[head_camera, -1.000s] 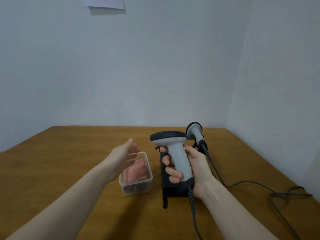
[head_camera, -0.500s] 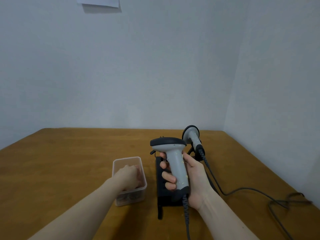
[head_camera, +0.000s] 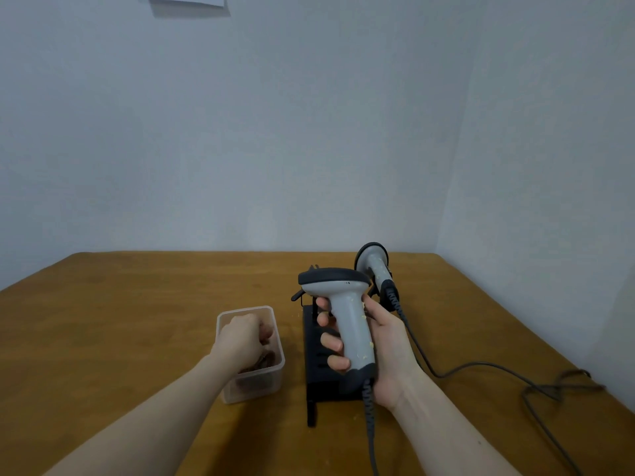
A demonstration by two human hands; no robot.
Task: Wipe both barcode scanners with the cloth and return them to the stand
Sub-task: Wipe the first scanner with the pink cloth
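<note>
My left hand [head_camera: 242,334], open over the tub [head_camera: 271,371] 1 s ago, now curls down onto the cloth [head_camera: 266,358] inside. Right hand [head_camera: 379,341] grips scanner 1 [head_camera: 347,317] above the stand [head_camera: 319,365]; scanner 2 [head_camera: 374,269] sits docked on the stand's far end. Wiping's next, I reckon.

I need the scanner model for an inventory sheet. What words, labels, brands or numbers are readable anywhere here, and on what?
None can be read.
Held scanner in the right hand: no readable brand or model; only tiny dark marks on the head, too small to make out.
Second scanner on the stand: no label visible.
Paper on the wall: cut off by the frame, no print visible.
Plastic container: no marking visible.
</note>
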